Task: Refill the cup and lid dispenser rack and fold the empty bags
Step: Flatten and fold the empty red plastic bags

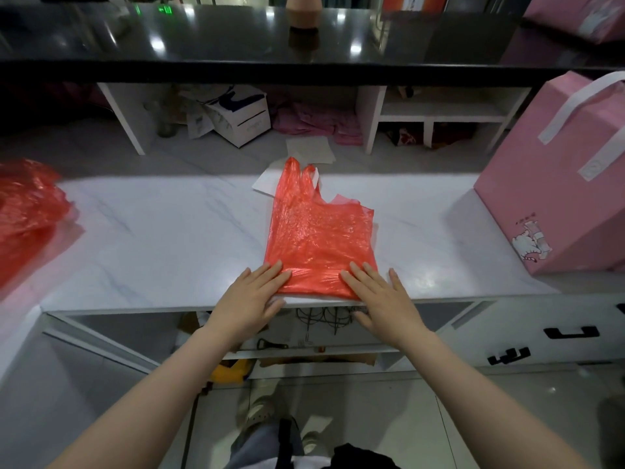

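Note:
A red plastic bag (318,228) lies flattened on the white marble counter (162,231), folded lengthwise, its handles pointing away from me. My left hand (252,296) presses flat on the bag's near left corner with straight fingers. My right hand (382,294) presses flat on the near right corner at the counter's front edge. A second red bag (27,204) lies crumpled at the counter's far left. No cup or lid dispenser rack is in view.
A large pink gift bag (554,184) stands on the counter at right. White paper sheets (309,148) lie behind the flattened bag. A black shelf (236,38) runs above, with cubbies holding a box (236,116) and pink cloth (314,123). Drawers sit below right.

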Demonstrator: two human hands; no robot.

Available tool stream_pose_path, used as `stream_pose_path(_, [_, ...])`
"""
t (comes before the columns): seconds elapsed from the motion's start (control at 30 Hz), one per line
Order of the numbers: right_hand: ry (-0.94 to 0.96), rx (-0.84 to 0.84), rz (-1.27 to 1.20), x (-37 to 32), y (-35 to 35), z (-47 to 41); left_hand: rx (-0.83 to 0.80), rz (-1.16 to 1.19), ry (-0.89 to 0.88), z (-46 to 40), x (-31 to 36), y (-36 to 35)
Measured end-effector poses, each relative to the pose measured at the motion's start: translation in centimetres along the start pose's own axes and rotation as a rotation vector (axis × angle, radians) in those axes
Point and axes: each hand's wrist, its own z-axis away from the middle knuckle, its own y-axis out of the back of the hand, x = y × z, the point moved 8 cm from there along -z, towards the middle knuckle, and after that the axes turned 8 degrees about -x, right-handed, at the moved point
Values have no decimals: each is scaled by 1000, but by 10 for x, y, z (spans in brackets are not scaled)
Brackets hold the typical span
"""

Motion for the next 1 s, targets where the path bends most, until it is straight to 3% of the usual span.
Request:
stream_pose_path(0.17, [35,266,-406,17,24,22,147,78,-123,20,5,8])
stream_pose_path(0.4, [-194,378,-593,36,34,13,276,560,203,11,-21,21])
stream_pose_path(0.53, [-328,419,-600,41,30,6,357,676,375,3,-29,24])
stream_pose_path(0.63, [-462,450,-685,48,27,4,357,566,409,-3,-25,23])
stream_pose_path(0.73, [-470,425,-640,45,27,2,363,347,354,-2,-17,25])
stream_pose_path(0.87, [-403,387,-438,38,30,2,327,-83,160,-10,8,25])
stream_pose_path(1.0, [-196,146,-57,18,13,3,89,-31,83,-22,4,9])
